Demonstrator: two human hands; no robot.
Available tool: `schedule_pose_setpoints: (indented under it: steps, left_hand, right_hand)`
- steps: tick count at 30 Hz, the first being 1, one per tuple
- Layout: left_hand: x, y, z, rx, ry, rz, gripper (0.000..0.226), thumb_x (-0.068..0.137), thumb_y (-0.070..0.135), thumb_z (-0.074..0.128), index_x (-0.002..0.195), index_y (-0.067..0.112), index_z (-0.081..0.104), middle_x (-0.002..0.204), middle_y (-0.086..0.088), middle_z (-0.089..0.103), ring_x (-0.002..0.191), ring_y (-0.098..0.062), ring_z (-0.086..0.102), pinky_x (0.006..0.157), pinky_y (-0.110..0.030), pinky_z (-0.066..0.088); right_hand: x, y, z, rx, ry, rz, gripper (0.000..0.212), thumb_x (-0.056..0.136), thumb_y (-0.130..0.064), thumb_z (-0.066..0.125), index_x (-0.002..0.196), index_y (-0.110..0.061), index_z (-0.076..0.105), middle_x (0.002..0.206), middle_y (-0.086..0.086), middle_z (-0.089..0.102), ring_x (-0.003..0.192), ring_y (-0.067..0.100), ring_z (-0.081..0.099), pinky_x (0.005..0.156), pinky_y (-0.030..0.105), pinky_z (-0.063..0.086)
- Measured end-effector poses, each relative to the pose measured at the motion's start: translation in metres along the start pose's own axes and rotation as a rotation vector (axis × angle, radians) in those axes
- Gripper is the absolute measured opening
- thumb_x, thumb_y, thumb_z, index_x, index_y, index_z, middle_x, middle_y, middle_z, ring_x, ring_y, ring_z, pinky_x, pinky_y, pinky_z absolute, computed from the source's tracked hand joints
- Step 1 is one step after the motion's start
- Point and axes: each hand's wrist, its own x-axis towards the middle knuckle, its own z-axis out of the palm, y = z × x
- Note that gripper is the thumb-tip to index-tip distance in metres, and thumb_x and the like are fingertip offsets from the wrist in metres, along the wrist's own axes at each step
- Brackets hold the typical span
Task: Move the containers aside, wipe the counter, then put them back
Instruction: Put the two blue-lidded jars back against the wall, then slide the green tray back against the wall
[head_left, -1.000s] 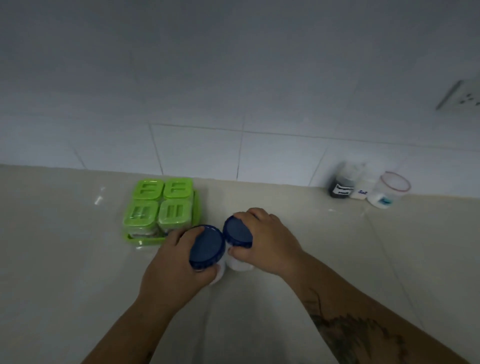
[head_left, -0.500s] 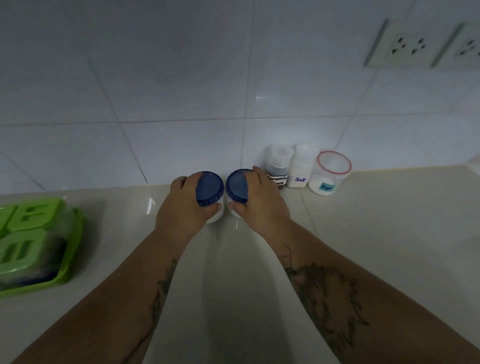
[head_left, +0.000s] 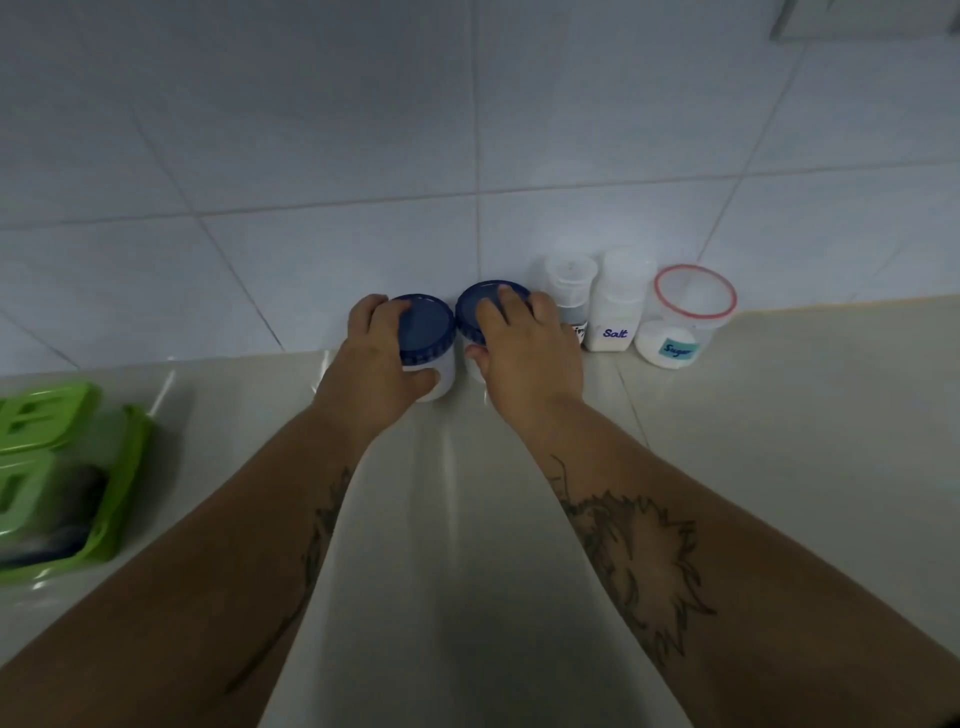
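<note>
Two white jars with dark blue lids stand side by side at the back of the counter, close to the tiled wall. My left hand (head_left: 379, 358) grips the left blue-lidded jar (head_left: 428, 332) from its left side. My right hand (head_left: 524, 353) covers much of the right blue-lidded jar (head_left: 480, 306), fingers over its lid. Just right of them stand a small clear bottle with dark contents (head_left: 571, 280), a white "Salt" bottle (head_left: 618, 312) and a red-rimmed "Sugar" tub (head_left: 685, 322). The beige counter (head_left: 441, 519) stretches toward me.
A green tray of green-lidded boxes (head_left: 62, 478) sits at the left edge of the counter. The tiled wall (head_left: 467, 156) rises right behind the jars. A wall socket corner (head_left: 857, 18) shows at the top right.
Both hands have carried the two blue-lidded jars from beside the green tray rightward and back to the wall, next to the salt and sugar containers. The view has followed them right.
</note>
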Motion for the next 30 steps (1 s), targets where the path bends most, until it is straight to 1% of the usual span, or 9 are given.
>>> schedule_pose_setpoints:
  steps: [3, 9, 12, 16, 19, 22, 26, 28, 30]
  left_hand:
    - [0.009, -0.001, -0.005, 0.021, -0.031, 0.007, 0.086, 0.076, 0.022, 0.081, 0.147, 0.01, 0.034, 0.154, -0.007, 0.019, 0.13, -0.021, 0.04, 0.1, -0.021, 0.031]
    - [0.009, 0.002, -0.005, 0.11, -0.025, 0.04, 0.087, 0.077, 0.03, 0.08, 0.149, 0.013, 0.034, 0.154, -0.005, 0.022, 0.129, -0.03, 0.044, 0.106, -0.041, 0.041]
    - [0.006, 0.008, -0.009, 0.178, -0.034, 0.025, 0.091, 0.078, 0.035, 0.079, 0.152, 0.017, 0.029, 0.158, -0.003, 0.02, 0.131, -0.033, 0.042, 0.104, -0.045, 0.042]
    - [-0.004, 0.009, -0.023, 0.056, -0.156, -0.017, 0.109, 0.079, 0.041, 0.077, 0.156, 0.029, 0.002, 0.164, 0.002, -0.007, 0.147, -0.024, 0.02, 0.116, -0.037, 0.025]
    - [-0.026, 0.0, -0.05, -0.086, -0.141, -0.09, 0.106, 0.082, 0.048, 0.071, 0.154, 0.035, -0.005, 0.163, 0.009, -0.013, 0.148, -0.012, 0.009, 0.109, -0.021, 0.012]
    - [-0.059, -0.021, -0.094, -0.146, -0.087, -0.133, 0.097, 0.084, 0.053, 0.066, 0.154, 0.038, 0.002, 0.164, 0.013, -0.003, 0.148, -0.005, 0.009, 0.11, -0.019, 0.012]
    - [-0.112, -0.061, -0.165, -0.137, 0.073, -0.182, 0.085, 0.084, 0.05, 0.067, 0.154, 0.033, 0.02, 0.161, 0.006, 0.023, 0.145, -0.008, 0.024, 0.114, -0.024, 0.019]
    - [-0.135, -0.085, -0.199, -0.052, 0.145, -0.26, 0.076, 0.087, 0.05, 0.063, 0.152, 0.032, 0.027, 0.156, 0.006, 0.033, 0.143, -0.014, 0.03, 0.116, -0.035, 0.02]
    - [-0.153, -0.112, -0.227, 0.119, 0.19, -0.396, 0.067, 0.089, 0.052, 0.056, 0.149, 0.034, 0.032, 0.154, 0.006, 0.037, 0.142, -0.018, 0.032, 0.117, -0.052, 0.013]
  right_hand:
    - [0.003, 0.0, 0.001, -0.008, -0.003, -0.012, 0.046, 0.094, -0.038, 0.053, 0.134, -0.017, 0.042, 0.148, 0.006, 0.04, 0.127, 0.029, 0.035, 0.086, 0.044, 0.046]
    - [0.001, 0.0, 0.004, 0.004, -0.014, 0.001, 0.047, 0.095, -0.037, 0.051, 0.137, -0.018, 0.039, 0.15, 0.006, 0.035, 0.13, 0.029, 0.031, 0.091, 0.046, 0.044]
    - [0.003, -0.004, 0.0, 0.022, -0.053, 0.03, 0.049, 0.093, -0.035, 0.054, 0.136, -0.019, 0.038, 0.153, 0.004, 0.031, 0.132, 0.027, 0.028, 0.093, 0.045, 0.043]
    - [-0.006, -0.012, -0.011, 0.106, -0.151, 0.109, 0.079, 0.088, -0.03, 0.059, 0.151, -0.021, 0.013, 0.163, 0.003, 0.0, 0.147, 0.027, 0.004, 0.11, 0.048, 0.029]
    - [-0.022, -0.036, -0.023, 0.21, -0.037, 0.11, 0.079, 0.086, -0.026, 0.059, 0.152, -0.02, 0.016, 0.163, 0.007, 0.004, 0.148, 0.028, 0.003, 0.117, 0.05, 0.019]
    - [-0.038, -0.083, -0.028, 0.384, -0.026, 0.053, 0.072, 0.088, -0.027, 0.061, 0.15, -0.019, 0.026, 0.162, 0.007, 0.01, 0.148, 0.027, 0.007, 0.117, 0.043, 0.018]
    - [-0.053, -0.164, -0.019, 0.632, -0.181, 0.047, 0.066, 0.092, -0.041, 0.055, 0.149, -0.025, 0.027, 0.162, -0.002, 0.01, 0.147, 0.018, 0.012, 0.113, 0.032, 0.015]
    - [-0.055, -0.205, -0.014, 0.75, -0.256, 0.087, 0.066, 0.091, -0.047, 0.054, 0.149, -0.026, 0.029, 0.161, -0.002, 0.015, 0.146, 0.016, 0.017, 0.113, 0.03, 0.017]
    - [-0.055, -0.243, -0.009, 0.839, -0.316, 0.131, 0.066, 0.091, -0.049, 0.054, 0.148, -0.022, 0.031, 0.159, 0.002, 0.023, 0.144, 0.017, 0.022, 0.115, 0.032, 0.02]
